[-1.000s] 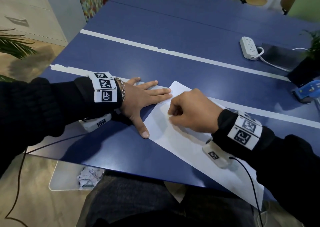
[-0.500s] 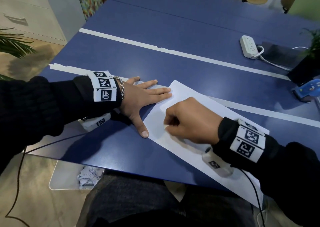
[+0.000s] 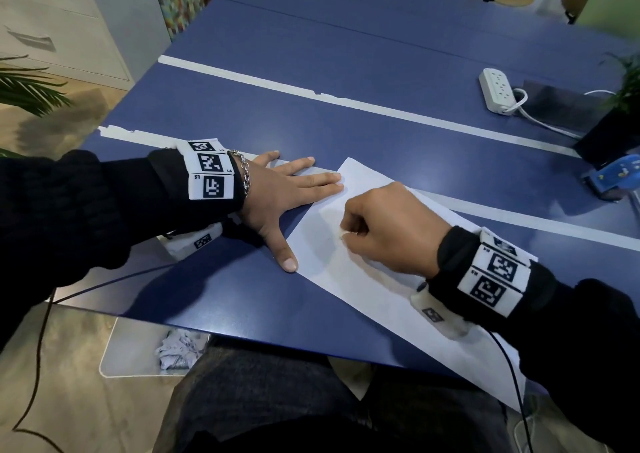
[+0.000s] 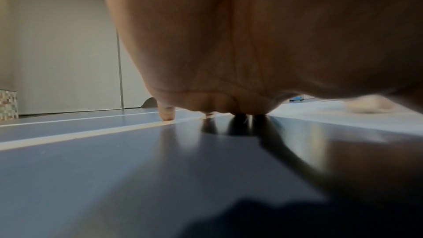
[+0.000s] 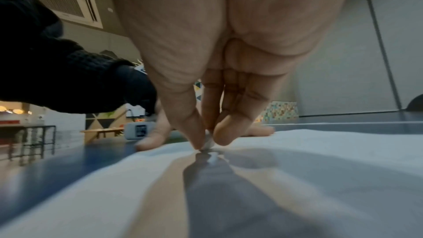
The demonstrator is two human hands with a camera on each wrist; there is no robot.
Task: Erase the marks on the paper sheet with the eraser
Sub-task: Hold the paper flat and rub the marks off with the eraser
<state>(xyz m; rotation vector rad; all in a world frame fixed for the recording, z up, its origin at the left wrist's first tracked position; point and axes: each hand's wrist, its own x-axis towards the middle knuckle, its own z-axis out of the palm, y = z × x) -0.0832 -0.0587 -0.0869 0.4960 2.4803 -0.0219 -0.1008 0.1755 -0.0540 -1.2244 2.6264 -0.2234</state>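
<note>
- Pinching the small white eraser (image 5: 209, 143) between thumb and fingers, the right hand (image 3: 388, 227) presses it onto the paper sheet (image 3: 363, 290).
- Left hand (image 3: 284, 193), fingers straight and flat at 9 o'clock of the eraser, pins the sheet's corner to the blue counter (image 3: 346, 123).

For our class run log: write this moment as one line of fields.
left hand: flat, pressing white paper sheet | right hand: pinching small white eraser on sheet | blue table
</note>
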